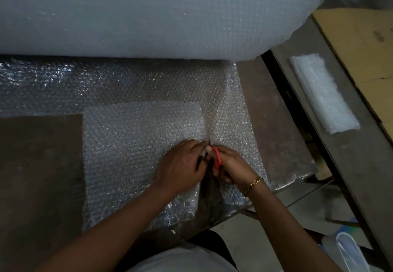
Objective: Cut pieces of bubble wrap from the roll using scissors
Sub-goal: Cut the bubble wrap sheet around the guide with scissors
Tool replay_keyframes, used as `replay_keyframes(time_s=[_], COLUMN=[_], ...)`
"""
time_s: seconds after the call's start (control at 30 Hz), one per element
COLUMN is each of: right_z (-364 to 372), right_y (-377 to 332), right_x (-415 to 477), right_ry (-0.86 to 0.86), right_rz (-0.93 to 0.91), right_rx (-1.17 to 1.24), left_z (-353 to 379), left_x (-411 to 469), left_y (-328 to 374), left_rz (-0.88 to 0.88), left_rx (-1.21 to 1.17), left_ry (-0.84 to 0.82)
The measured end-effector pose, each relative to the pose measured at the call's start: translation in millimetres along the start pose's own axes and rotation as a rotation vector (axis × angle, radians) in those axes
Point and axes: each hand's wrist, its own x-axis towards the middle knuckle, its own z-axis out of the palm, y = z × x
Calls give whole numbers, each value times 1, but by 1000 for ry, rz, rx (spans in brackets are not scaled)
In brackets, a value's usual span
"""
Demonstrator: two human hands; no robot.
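Observation:
A big white bubble wrap roll lies across the back of the dark table. Its loose sheet runs toward me over the table. A slit runs up the sheet from the table's near edge, and a narrow strip lies to its right. My right hand is shut on orange-handled scissors, whose blades are mostly hidden at the top of the slit. Just to the left of the slit, my left hand presses on a thicker stack of bubble wrap lying on the sheet.
A folded piece of bubble wrap lies on a second table to the right, beside flat brown cardboard. A gap separates the two tables. A white and blue object sits on the floor at the lower right.

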Motion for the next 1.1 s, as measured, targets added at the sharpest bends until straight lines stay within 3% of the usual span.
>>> replay_keyframes(time_s=[0.63, 1.1], right_z=[0, -7], right_y=[1, -2], right_x=[0, -17], right_ry=[23, -44], right_rz=[-31, 61], right_rx=[-40, -5], left_z=[-1, -1], left_x=[1, -1], left_y=[0, -1], left_rz=[-4, 7], left_rx=[10, 21], left_ry=[-33, -17])
